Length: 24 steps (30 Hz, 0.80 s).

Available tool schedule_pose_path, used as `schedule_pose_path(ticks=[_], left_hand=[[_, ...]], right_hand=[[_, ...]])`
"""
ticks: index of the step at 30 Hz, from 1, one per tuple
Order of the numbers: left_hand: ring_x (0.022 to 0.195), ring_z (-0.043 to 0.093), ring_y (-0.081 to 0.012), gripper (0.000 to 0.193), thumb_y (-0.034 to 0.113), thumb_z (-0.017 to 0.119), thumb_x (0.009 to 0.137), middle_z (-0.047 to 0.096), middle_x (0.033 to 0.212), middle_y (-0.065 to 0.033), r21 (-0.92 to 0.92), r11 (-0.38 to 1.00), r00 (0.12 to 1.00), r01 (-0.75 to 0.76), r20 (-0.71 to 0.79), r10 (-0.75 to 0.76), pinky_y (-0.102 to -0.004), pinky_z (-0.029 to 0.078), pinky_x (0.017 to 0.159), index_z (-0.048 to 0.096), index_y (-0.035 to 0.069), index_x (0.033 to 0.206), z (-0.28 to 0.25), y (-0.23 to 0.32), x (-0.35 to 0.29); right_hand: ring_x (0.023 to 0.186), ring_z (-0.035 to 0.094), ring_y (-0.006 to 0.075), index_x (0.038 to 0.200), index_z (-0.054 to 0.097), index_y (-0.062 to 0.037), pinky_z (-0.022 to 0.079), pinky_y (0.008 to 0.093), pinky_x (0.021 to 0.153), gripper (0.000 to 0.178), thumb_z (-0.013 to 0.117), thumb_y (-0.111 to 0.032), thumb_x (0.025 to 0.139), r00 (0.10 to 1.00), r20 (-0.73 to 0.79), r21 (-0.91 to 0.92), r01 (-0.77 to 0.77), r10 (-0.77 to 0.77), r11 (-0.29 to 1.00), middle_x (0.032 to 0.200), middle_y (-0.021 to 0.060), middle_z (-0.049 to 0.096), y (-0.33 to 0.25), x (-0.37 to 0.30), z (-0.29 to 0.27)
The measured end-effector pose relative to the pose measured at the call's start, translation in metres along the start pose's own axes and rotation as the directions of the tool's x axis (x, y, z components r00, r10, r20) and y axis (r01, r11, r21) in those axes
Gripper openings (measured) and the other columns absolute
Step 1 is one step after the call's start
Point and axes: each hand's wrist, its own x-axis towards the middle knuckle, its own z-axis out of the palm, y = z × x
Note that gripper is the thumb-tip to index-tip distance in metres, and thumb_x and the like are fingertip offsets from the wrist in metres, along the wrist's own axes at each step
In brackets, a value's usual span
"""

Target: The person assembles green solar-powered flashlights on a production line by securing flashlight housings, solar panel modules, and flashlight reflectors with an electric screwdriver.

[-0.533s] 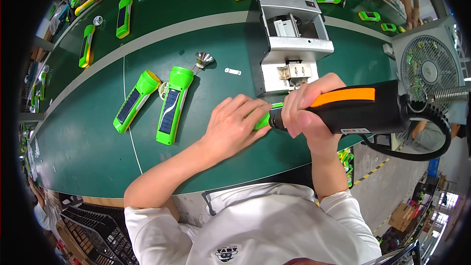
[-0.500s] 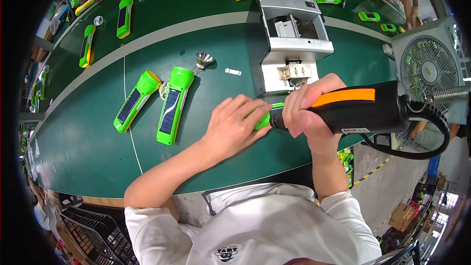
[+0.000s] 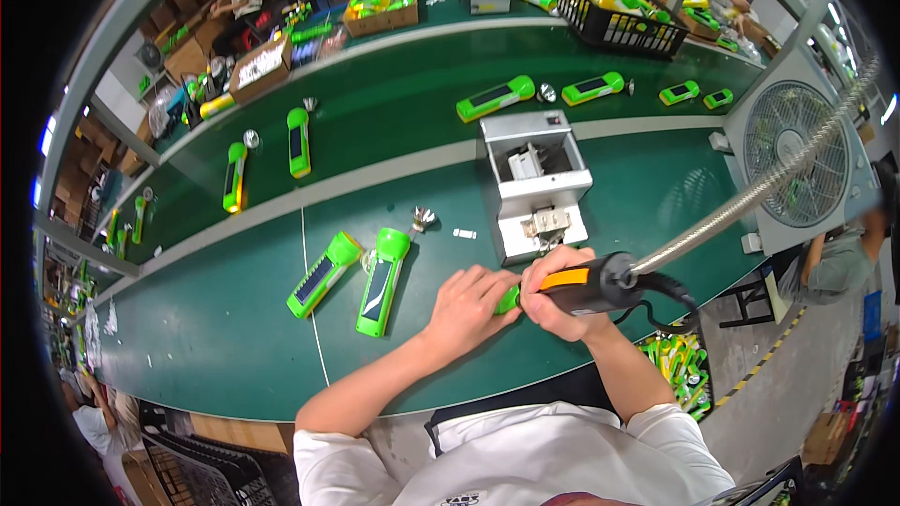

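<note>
Right hand [image 3: 555, 307] closed round the driver [image 3: 605, 287], left hand [image 3: 466, 309] curled over a green torch [image 3: 508, 300], I hold the two end to end above the bench [image 3: 230, 342], their meeting point hidden. If my left grip slackens, the torch could twist or the driver skid; just beyond, the machine [image 3: 544, 191] could catch my knuckles.

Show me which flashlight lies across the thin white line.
The leftmost flashlight on the near tabletop; its right-hand neighbour lies clear of that line.

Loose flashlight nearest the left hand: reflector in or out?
Out: the silver reflector lies outside the green flashlight, just beyond its head.
</note>
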Motion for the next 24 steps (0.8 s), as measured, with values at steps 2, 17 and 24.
schedule_pose_path(ticks=[2, 17, 24], left_hand=[[0.091, 0.064, -0.0210, 0.044, 0.023, 0.085, 0.074, 0.070, 0.107, 0.0004, 0.025, 0.999, 0.999, -0.031, -0.007, 0.031, -0.0368, 0.051, 0.076, 0.068, 0.010, 0.112, -0.001, 0.002, 0.002], [0.095, 0.068, -0.0301, 0.046, 0.015, 0.089, 0.073, 0.074, 0.106, -0.0092, 0.139, 0.972, 0.979, 0.187, 0.054, -0.196, -0.0422, 0.056, 0.083, 0.073, 0.007, 0.116, -0.138, 0.044, -0.011], [0.111, 0.062, -0.0352, 0.044, 0.016, 0.082, 0.081, 0.069, 0.118, -0.0132, 0.353, 0.910, 0.976, 0.219, -0.093, -0.199, -0.0434, 0.052, 0.097, 0.067, 0.005, 0.121, -0.187, -0.099, 0.083]], right_hand=[[0.057, 0.058, 0.0139, 0.092, 0.055, 0.0018, 0.050, 0.0288, 0.054, 0.015, 0.068, 0.003, 0.084, 0.998, -0.068, -0.019, -0.015, 0.013, 1.000, 0.070, 0.0093, 0.062, -0.001, -0.001, 0.005], [0.038, 0.051, 0.0126, 0.103, 0.057, -0.0022, 0.044, 0.0274, 0.038, 0.025, 0.073, -0.007, 0.085, 0.958, -0.214, 0.401, 0.264, -0.190, 0.877, 0.054, 0.0011, 0.055, -0.093, 0.004, -0.050], [0.039, 0.041, 0.0122, 0.105, 0.046, -0.0005, 0.039, 0.0280, 0.038, 0.026, 0.062, -0.011, 0.086, 0.861, -0.509, 0.330, 0.196, -0.001, 0.923, 0.054, -0.0002, 0.041, -0.066, -0.021, -0.082]])
